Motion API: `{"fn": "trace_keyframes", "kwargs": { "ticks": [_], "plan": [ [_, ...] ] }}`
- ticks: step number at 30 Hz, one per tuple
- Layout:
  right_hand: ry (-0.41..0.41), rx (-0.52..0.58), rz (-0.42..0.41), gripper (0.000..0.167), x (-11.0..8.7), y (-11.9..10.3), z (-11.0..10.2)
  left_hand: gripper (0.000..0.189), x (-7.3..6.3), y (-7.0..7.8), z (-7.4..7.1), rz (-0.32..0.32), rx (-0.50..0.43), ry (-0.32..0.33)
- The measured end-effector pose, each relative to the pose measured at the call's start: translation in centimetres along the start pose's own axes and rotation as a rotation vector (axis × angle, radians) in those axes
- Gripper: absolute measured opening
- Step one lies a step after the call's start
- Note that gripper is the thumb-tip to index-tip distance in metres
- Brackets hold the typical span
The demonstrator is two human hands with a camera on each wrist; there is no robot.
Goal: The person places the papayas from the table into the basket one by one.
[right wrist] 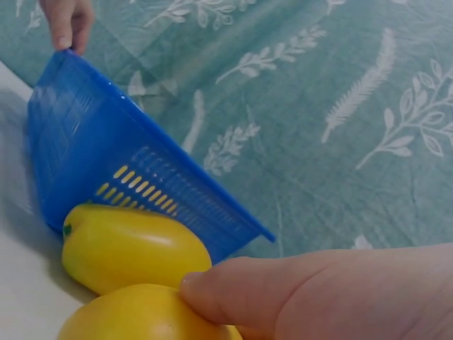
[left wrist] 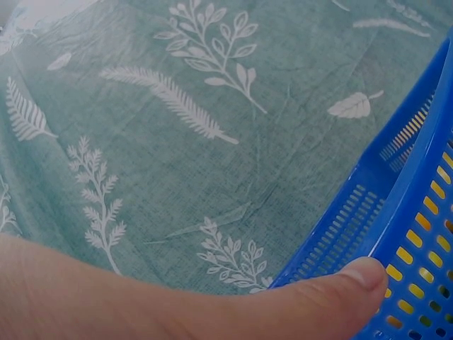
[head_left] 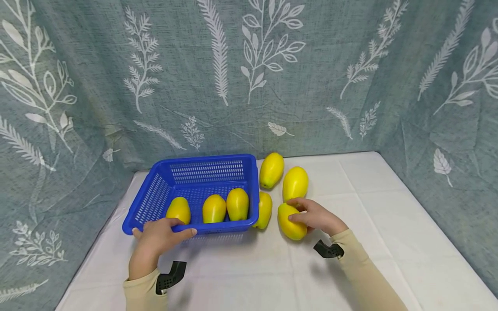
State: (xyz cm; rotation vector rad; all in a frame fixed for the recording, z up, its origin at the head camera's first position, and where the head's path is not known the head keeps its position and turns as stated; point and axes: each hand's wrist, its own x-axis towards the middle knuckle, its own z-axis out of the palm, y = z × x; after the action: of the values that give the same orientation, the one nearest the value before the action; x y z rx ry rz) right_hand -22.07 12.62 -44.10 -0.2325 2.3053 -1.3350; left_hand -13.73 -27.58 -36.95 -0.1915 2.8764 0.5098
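Blue basket (head_left: 223, 226), yellow fruit (head_left: 292, 230) in half-curled left and right hands (head_left: 156, 238) (head_left: 318, 217)

There's the white-covered surface (head_left: 249, 276), a blue basket (head_left: 253, 183) sitting right on it, three ungripped yellow fruits (head_left: 272, 170) lying to its right!

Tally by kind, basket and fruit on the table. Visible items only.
Blue basket: 1
Yellow fruits: 7 (3 inside the basket; 4 outside, one of them with the right hand on it)
Total: 8
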Motion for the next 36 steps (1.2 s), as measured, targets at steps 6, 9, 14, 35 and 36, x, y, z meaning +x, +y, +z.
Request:
{"fn": "trace_keyframes", "kwargs": {
  "ticks": [6,9,14,35,36],
  "plan": [
    [-0.019,0.003,-0.028,0.057,-0.4,-0.3,-0.2,0.078,0.0,0.0,0.0,0.000,0.001,-0.003],
    [-0.017,0.013,-0.053,0.057,-0.9,-0.7,-0.9,0.081,0.0,0.1,0.1,-0.004,0.000,-0.009],
    [0.030,0.116,-0.134,0.059,-1.6,-2.6,-2.0,0.082,-0.1,0.1,0.1,-0.009,-0.010,-0.015],
    [0.055,0.098,-0.207,0.058,5.1,-14.5,9.8,0.082,0.2,0.2,0.0,-0.016,0.012,-0.015],
    [0.058,0.065,-0.208,0.058,5.2,-14.5,10.3,0.082,0.2,0.2,0.0,-0.018,0.014,-0.013]
  ]
}}
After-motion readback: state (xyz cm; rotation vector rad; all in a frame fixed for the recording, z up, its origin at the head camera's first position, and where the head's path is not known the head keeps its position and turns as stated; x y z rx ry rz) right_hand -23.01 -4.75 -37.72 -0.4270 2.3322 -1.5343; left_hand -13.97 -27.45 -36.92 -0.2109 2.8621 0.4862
